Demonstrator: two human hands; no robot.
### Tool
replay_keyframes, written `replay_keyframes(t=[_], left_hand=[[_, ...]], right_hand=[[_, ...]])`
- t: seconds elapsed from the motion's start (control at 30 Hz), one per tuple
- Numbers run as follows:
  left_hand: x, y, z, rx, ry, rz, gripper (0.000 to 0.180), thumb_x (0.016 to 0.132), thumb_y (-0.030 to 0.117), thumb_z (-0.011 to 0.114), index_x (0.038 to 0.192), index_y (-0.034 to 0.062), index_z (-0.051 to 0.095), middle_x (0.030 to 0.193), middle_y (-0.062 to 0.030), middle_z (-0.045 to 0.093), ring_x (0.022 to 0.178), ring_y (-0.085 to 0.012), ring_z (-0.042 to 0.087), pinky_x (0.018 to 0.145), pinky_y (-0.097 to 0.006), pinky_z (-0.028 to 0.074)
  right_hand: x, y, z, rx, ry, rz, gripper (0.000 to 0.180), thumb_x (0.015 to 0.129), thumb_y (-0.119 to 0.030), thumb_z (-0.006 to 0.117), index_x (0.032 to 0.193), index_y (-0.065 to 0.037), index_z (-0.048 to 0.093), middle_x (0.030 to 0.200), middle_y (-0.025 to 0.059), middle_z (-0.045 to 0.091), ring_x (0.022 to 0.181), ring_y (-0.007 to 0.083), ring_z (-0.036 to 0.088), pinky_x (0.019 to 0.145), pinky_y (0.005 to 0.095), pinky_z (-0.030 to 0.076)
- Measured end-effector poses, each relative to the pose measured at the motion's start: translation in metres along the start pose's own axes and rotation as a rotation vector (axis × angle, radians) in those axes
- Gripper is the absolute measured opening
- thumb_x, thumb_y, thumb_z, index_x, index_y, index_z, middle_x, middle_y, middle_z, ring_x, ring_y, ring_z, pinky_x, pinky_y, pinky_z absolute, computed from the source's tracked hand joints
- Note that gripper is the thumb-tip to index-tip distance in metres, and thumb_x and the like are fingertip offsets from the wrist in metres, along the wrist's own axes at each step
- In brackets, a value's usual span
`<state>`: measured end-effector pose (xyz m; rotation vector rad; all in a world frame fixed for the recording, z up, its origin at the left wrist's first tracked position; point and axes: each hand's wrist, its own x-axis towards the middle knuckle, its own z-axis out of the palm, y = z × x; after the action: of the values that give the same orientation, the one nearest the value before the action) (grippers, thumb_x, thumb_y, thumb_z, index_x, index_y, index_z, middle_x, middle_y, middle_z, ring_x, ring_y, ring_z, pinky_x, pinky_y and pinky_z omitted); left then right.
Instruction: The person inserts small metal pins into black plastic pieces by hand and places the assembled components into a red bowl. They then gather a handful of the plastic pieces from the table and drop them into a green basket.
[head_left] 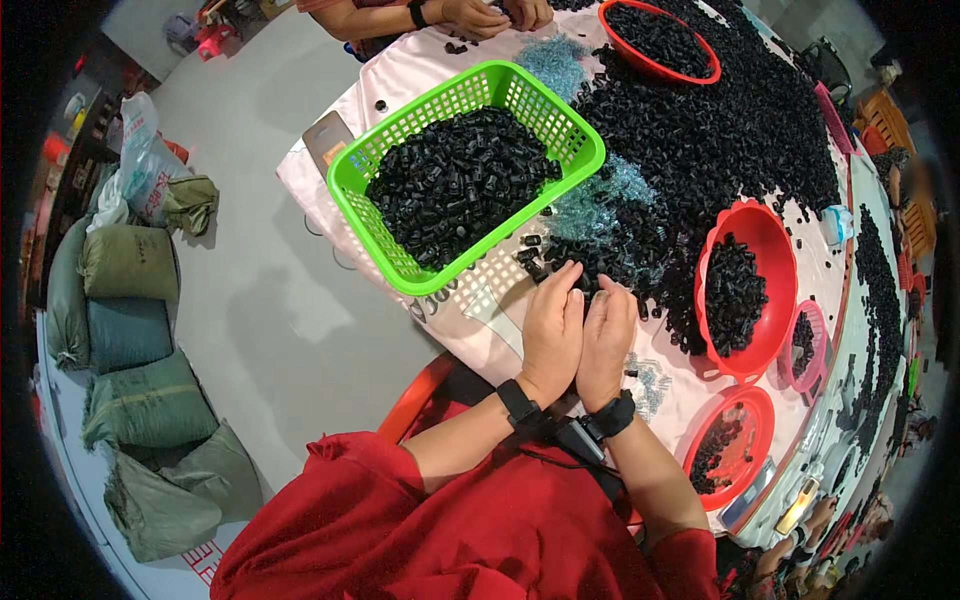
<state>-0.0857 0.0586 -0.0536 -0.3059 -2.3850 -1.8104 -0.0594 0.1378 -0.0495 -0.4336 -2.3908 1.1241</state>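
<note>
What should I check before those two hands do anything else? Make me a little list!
1. Left hand and right hand close together at the edge of the black pieces: ok.
2. Anything held between the palms: cannot tell, the backs of the hands hide it.
3. Green basket upright on the table: ok, with many black pieces inside.
4. Clear bluish bits kept apart from black pieces: not ok, they mingle beside the basket.
5. Other person's hands out of the way: ok, across the table.
</note>
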Motion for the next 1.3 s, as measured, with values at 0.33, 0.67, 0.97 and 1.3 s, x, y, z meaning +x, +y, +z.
replay_keyframes(t=[0.33, 0.67, 0.97, 1.3], left_hand=[[0.007, 0.021, 0.005, -0.717, 0.029, -0.484, 0.031, 0.106, 0.020, 0.051, 0.126, 0.0009, 0.065, 0.119, -0.0054, 0.067, 0.106, -0.0116, 0.060, 0.096, -0.027, 0.046], [0.016, 0.033, -0.005, -1.085, -0.031, -0.626, 0.028, 0.103, 0.025, 0.056, 0.114, 0.0033, 0.069, 0.107, -0.0016, 0.067, 0.100, -0.0090, 0.059, 0.093, -0.026, 0.045], [0.021, 0.041, -0.015, -1.181, -0.053, -0.722, 0.027, 0.101, 0.022, 0.056, 0.115, 0.0027, 0.068, 0.100, -0.0040, 0.069, 0.091, -0.0125, 0.065, 0.085, -0.028, 0.052], [0.009, 0.062, -0.018, -1.248, -0.043, -0.702, 0.024, 0.099, 0.021, 0.057, 0.111, 0.0033, 0.068, 0.113, -0.0060, 0.069, 0.104, -0.0164, 0.064, 0.097, -0.033, 0.050]], right_hand=[[0.011, -0.012, -0.004, 0.894, -0.047, 0.559, 0.031, 0.108, -0.026, 0.052, 0.122, -0.002, 0.065, 0.111, 0.0000, 0.064, 0.105, 0.0095, 0.057, 0.095, 0.0249, 0.043], [0.016, -0.035, -0.021, 1.214, 0.044, 0.736, 0.023, 0.103, -0.029, 0.060, 0.108, -0.007, 0.066, 0.102, -0.0024, 0.064, 0.094, 0.0079, 0.060, 0.083, 0.0247, 0.048], [0.015, -0.034, -0.021, 1.359, -0.046, 0.872, 0.026, 0.103, -0.029, 0.060, 0.102, -0.005, 0.068, 0.097, 0.0021, 0.069, 0.089, 0.0116, 0.065, 0.080, 0.0270, 0.053], [0.010, -0.051, -0.040, 1.425, -0.055, 0.822, 0.019, 0.102, -0.023, 0.060, 0.098, -0.006, 0.067, 0.095, 0.0023, 0.069, 0.085, 0.0121, 0.066, 0.077, 0.0261, 0.054]])
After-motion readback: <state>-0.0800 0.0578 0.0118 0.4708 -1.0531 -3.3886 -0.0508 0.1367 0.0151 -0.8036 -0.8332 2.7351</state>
